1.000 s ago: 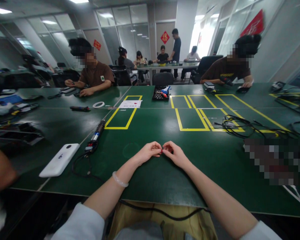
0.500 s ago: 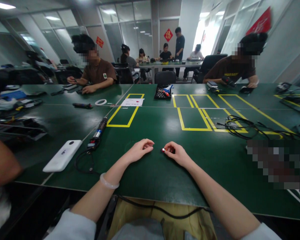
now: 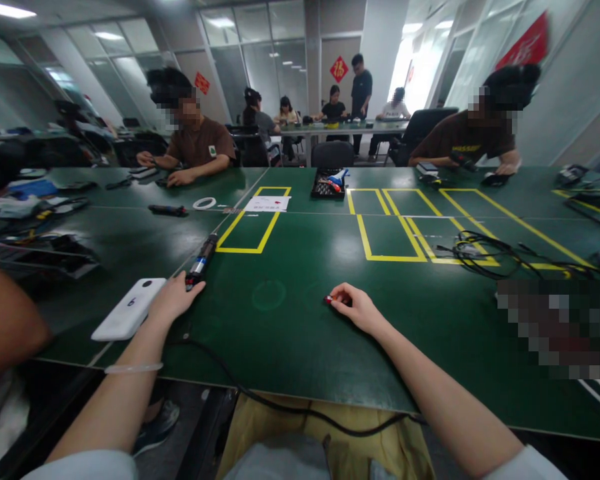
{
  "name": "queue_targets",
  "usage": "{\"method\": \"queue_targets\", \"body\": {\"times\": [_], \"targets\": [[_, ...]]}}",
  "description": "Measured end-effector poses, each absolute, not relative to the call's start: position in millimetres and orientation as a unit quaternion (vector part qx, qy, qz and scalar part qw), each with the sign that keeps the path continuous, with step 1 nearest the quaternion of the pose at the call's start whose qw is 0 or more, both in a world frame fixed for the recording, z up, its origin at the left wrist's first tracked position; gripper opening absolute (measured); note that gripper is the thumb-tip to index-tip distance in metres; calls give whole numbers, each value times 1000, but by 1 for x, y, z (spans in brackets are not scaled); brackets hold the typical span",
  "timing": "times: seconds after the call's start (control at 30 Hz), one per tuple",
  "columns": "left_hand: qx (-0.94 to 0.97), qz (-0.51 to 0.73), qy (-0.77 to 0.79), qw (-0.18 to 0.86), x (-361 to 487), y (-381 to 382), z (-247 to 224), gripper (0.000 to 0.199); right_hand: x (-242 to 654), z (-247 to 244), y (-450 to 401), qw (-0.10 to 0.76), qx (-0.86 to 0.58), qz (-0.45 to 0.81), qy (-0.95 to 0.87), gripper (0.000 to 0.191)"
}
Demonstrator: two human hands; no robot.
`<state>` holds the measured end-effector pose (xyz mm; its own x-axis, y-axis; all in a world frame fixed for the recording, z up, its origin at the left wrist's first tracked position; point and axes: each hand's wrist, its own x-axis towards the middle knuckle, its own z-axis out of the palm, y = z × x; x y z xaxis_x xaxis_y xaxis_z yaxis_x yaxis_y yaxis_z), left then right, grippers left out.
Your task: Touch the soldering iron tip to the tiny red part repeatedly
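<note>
While my right hand pinched a small red-and-white piece at the green counter, my left hand touched, perhaps gripped, the dark cylindrical blue-banded tool at its ten o'clock; I judged steady fingertips and a square hold best.

Dim room, soft tabletop glare
</note>
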<state>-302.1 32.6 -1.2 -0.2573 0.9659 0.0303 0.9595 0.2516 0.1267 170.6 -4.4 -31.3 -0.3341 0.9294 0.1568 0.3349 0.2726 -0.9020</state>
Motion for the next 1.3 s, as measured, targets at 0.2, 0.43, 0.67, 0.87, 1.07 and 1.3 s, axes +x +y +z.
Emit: {"method": "queue_targets", "body": {"times": [0.2, 0.43, 0.67, 0.87, 1.07, 1.3], "targets": [[636, 33, 771, -2, -312, 41, -6, 82, 171, -31, -4, 365, -450, 399, -711, 15], [654, 15, 756, -17, -300, 44, -3, 83, 172, -33, -4, 362, -443, 394, -719, 14], [621, 28, 783, -10, -235, 34, 11, 70, 172, -34, -2, 361, -440, 397, -720, 14], [647, 44, 762, 1, -163, 24, 14, 66, 171, -29, -4, 366, -433, 398, -721, 13], [715, 71, 696, 10, -90, 10, 13, 63, 172, -29, -4, 372, -410, 362, -750, 9], [784, 104, 610, 57, -23, -11, 8, 66, 173, -29, -4, 385, -406, 326, -762, 8]]}}
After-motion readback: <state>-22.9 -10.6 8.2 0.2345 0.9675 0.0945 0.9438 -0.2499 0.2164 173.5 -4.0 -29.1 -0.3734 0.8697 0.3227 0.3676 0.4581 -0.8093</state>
